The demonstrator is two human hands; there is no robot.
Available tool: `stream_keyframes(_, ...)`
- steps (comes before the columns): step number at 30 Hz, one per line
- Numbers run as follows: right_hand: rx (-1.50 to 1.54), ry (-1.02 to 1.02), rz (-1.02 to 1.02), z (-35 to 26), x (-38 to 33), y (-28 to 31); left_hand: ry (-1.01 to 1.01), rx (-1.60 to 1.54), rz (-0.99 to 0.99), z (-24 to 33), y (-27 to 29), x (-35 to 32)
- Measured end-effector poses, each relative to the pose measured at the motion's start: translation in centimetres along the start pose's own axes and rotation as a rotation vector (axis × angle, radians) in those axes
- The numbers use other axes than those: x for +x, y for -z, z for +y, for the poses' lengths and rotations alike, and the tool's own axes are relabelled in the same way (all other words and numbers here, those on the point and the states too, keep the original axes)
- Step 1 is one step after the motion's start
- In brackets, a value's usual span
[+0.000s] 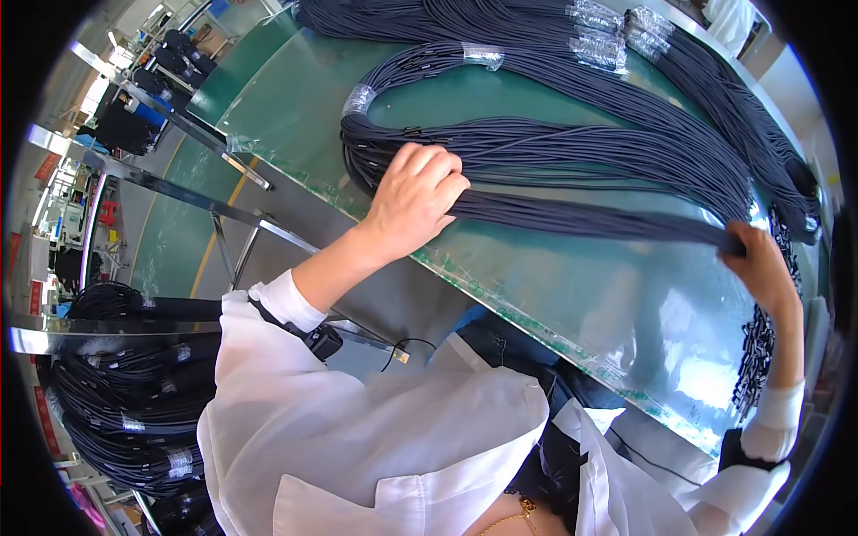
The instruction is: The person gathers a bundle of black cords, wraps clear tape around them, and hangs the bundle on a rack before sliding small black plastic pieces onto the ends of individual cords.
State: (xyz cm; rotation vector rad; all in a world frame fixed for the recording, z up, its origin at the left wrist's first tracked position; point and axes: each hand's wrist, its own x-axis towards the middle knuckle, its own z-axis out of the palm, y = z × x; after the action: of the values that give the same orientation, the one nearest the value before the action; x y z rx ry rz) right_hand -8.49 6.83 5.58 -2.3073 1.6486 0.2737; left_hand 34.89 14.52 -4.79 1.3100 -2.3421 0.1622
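Observation:
A bundle of thin black cables (590, 219) stretches between my two hands, low over the green tabletop. My left hand (416, 196) is closed around its left part, beside the bend of a larger looped cable bundle (608, 152). At the right, my right hand (760, 259) grips the other end of the bundle, its fingers wrapped round it and slightly blurred. Clear plastic wrap (359, 100) binds the larger loop at its bend, and another wrap (483, 55) sits farther along it. Small black connectors (416, 134) show among the cables near my left hand.
More wrapped cable bundles (527, 22) lie along the table's far side. Many small black cable ends (755, 357) hang together at the right edge. A metal rail (179, 188) runs to the left, and coiled cables (125, 393) hang at lower left. The green table (554, 286) has a worn near edge.

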Motion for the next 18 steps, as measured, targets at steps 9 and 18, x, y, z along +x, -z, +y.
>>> stream_keyframes(9,0.347,0.506,0.328,-12.8,9.8,-4.4,0.089,0.053,0.058,0.3,-0.4,-0.8)
stream_keyframes(18,0.251,0.847,0.690,-20.5,17.0,-10.1,0.247,0.163,0.019,0.5,0.9,2.6)
